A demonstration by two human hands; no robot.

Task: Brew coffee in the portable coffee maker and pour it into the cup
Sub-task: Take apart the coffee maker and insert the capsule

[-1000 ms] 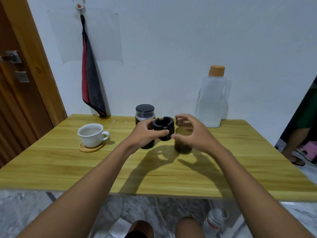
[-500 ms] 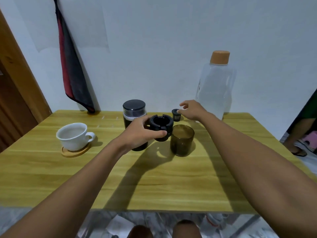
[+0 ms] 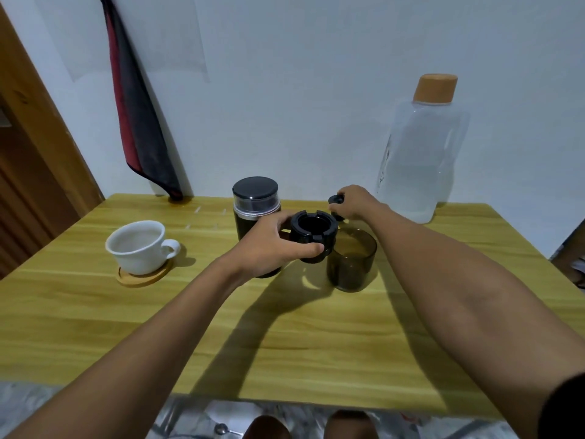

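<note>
Coffee maker body (image 3: 255, 202) upright at back-centre of table (image 3: 95, 312), partly behind left hand (image 3: 272, 247). Left hand fingers and thumb curled round black ring part (image 3: 313, 229), held off table between body and smoky tumbler (image 3: 353, 267). Right hand (image 3: 354, 202) behind tumbler, fingertips pinching small black piece (image 3: 336, 200). White cup (image 3: 139, 247) on wooden coaster (image 3: 144, 277) at left, well apart. Water bottle (image 3: 421, 153) back right by wall.
</note>
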